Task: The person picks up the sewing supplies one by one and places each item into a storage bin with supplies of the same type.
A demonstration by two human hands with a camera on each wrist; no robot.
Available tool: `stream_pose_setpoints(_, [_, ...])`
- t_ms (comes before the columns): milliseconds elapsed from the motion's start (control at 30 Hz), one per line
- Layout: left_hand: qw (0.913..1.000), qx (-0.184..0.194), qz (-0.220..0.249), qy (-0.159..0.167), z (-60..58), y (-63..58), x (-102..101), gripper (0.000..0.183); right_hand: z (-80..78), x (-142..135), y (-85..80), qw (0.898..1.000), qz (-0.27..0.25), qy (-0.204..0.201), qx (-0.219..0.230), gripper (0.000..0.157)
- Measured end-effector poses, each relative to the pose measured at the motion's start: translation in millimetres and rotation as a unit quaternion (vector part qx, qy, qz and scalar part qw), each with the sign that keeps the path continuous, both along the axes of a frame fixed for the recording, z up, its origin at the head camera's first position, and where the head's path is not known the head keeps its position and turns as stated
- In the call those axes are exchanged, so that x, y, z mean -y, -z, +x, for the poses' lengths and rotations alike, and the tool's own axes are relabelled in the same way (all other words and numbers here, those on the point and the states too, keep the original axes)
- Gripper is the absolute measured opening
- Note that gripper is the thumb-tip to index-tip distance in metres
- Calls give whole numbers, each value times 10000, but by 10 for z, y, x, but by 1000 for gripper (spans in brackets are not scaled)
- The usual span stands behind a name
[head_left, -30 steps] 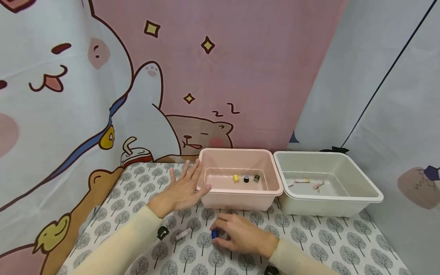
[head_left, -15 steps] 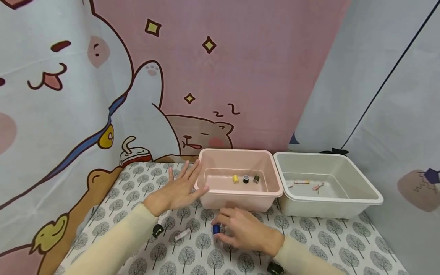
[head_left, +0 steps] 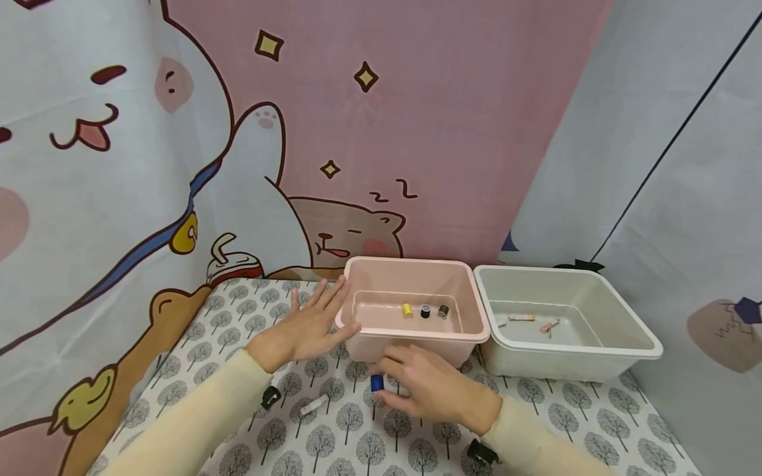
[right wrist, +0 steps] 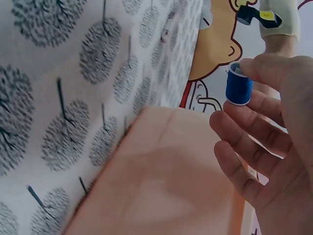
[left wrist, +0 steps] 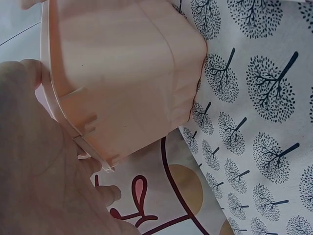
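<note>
My right hand (head_left: 425, 383) pinches a blue thread spool (right wrist: 239, 87) between thumb and fingertips, just in front of the pink bin (head_left: 411, 336). In the right wrist view the spool hangs clear of the tabletop, the other fingers spread below it. My left hand (head_left: 306, 330) lies with straight, spread fingers on the left rim of that bin; the left wrist view shows its fingertips along the edge. Inside the pink bin lie a yellow spool (head_left: 407, 311), a black spool (head_left: 425, 311) and a dark green spool (head_left: 443, 311).
A white bin (head_left: 571, 360) stands right of the pink one, with several small pinkish stick-like pieces (head_left: 522, 318) in it. A small pale tube-shaped piece (head_left: 313, 404) lies on the tree-print cloth (head_left: 321, 443) beside my left forearm. A cartoon curtain (head_left: 452, 132) hangs behind.
My right hand has lifted the blue spool and carried it slightly forward and right, toward the pink bin's front wall. My left hand stays on the rim.
</note>
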State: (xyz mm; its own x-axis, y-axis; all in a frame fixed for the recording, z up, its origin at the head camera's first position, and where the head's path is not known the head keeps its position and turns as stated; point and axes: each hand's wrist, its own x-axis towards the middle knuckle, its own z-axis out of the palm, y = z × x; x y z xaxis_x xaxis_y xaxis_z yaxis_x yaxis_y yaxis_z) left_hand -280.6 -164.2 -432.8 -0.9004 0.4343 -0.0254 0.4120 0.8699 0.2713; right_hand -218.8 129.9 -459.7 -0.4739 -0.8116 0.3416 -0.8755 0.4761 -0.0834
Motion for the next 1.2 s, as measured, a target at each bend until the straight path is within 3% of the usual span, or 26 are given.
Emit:
stream_pose_setpoints(433, [10000, -22, -87, -11, 26, -6, -6, 100, -97, -45, -294, 9991, -304, -277, -135, 31])
stream_pose_setpoints(1200, [10000, 0, -72, -67, 9, 5, -15, 100, -372, -97, -641, 9971, -729, -139, 164, 29])
